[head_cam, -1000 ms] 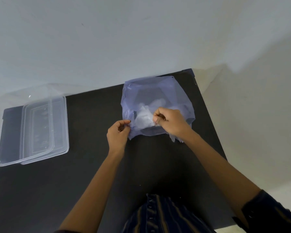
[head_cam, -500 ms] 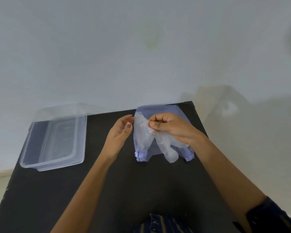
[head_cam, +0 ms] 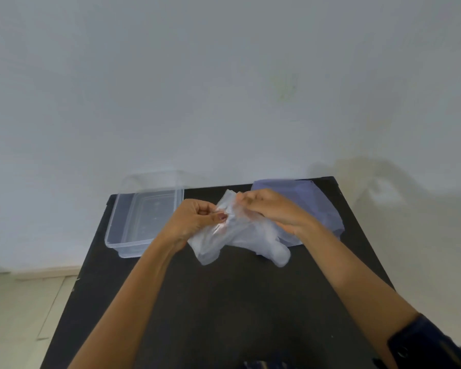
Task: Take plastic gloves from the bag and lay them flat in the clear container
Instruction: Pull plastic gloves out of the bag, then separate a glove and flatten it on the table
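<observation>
Thin clear plastic gloves (head_cam: pixel 240 235) hang crumpled between both hands, above the black table (head_cam: pixel 224 302). My left hand (head_cam: pixel 194 222) pinches their left edge and my right hand (head_cam: pixel 272 211) pinches the top right part. Glove fingers droop down at the lower left and lower right. Behind my right hand the pale purple plastic bag (head_cam: pixel 322 206) lies at the table's far right corner. The clear container (head_cam: pixel 141 214) sits open at the far left of the table, left of my left hand.
A plain pale wall rises behind the table. The table's left edge drops to a light floor (head_cam: pixel 19 310). A dark striped garment shows at the bottom edge, and a dark sleeve (head_cam: pixel 434 344) covers my right forearm.
My right hand has pulled the gloves out of the bag and carried them left. My left hand let go of the bag and took hold of the gloves. The camera tilted up.
</observation>
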